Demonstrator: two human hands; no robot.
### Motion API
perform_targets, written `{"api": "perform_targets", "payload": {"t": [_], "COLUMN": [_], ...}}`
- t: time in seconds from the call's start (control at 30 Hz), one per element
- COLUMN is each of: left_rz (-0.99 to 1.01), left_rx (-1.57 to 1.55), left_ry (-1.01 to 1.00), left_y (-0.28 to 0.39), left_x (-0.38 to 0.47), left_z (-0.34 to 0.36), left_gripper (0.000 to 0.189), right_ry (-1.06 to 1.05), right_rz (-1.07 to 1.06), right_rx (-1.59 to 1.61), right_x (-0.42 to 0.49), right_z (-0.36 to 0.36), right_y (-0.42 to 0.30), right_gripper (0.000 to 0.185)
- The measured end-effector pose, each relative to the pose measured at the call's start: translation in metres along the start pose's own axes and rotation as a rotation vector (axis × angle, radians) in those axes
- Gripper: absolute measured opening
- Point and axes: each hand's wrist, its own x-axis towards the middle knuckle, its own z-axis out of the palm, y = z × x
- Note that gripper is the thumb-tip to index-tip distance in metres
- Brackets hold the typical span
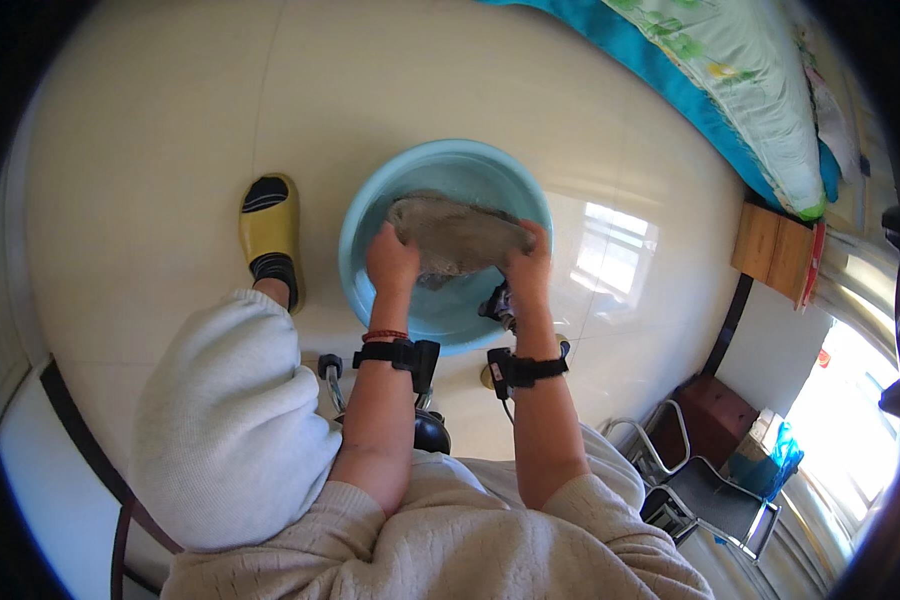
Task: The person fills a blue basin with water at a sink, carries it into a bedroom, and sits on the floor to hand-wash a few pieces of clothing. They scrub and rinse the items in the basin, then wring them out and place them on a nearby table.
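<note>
A round light-blue plastic basin (352, 217) stands on the floor in front of me, with water in it. Over the basin a wet-looking grey-brown cloth (457, 234) is stretched between my hands. My left hand (392, 255) grips its left end, and my right hand (527, 259) grips its right end. The cloth's lower edge hangs at or near the water; whether it touches is hard to tell. Beside my right wrist, a dark patterned cloth item (497, 304) lies at the basin's lower right side. Both wrists wear black straps with small devices.
My foot in a yellow slipper (270, 225) rests left of the basin. A metal-legged stool or frame (332, 375) is partly visible below it. A bed with a floral cover (720, 75) is at the upper right. A chair (720, 495) and a dark red box (709, 420) stand lower right.
</note>
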Motion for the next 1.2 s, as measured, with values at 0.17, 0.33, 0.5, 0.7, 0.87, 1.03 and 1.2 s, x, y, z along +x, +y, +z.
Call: {"api": "perform_targets", "payload": {"t": [0.17, 0.33, 0.5, 0.7, 0.87, 1.03, 1.2], "left_rz": [-0.113, -0.183, -0.211, -0.012, 0.168, 0.071, -0.010], "left_rx": [0.354, 0.433, 0.385, 0.025, -0.585, -0.834, -0.595], "left_ry": [-0.123, -0.125, -0.048, -0.088, -0.504, -1.000, -0.597], "left_y": [-0.013, -0.020, -0.018, 0.016, 0.064, 0.078, 0.048], "left_x": [-0.017, -0.013, -0.014, -0.035, -0.066, -0.070, -0.044], "left_z": [0.028, 0.039, 0.042, 0.043, 0.029, -0.018, -0.034], "left_gripper": [0.045, 0.055, 0.054, 0.039, 0.028, 0.020, 0.022], "right_ry": [-0.133, -0.122, -0.378, -0.471, -0.547, -0.439, -0.139], "right_rz": [-0.342, -0.777, -0.495, -0.028, 0.580, 0.340, 0.167], "right_rx": [-0.523, -1.010, -1.043, -0.202, 0.556, 0.278, 0.505], "right_x": [-0.004, -0.002, 0.021, 0.011, -0.029, -0.047, -0.091], "right_z": [0.084, 0.113, 0.123, 0.059, -0.017, -0.057, -0.093], "right_y": [0.034, 0.069, 0.092, 0.044, -0.023, -0.058, -0.091], "right_gripper": [0.041, 0.038, 0.034, 0.053, 0.055, 0.049, 0.045]}}
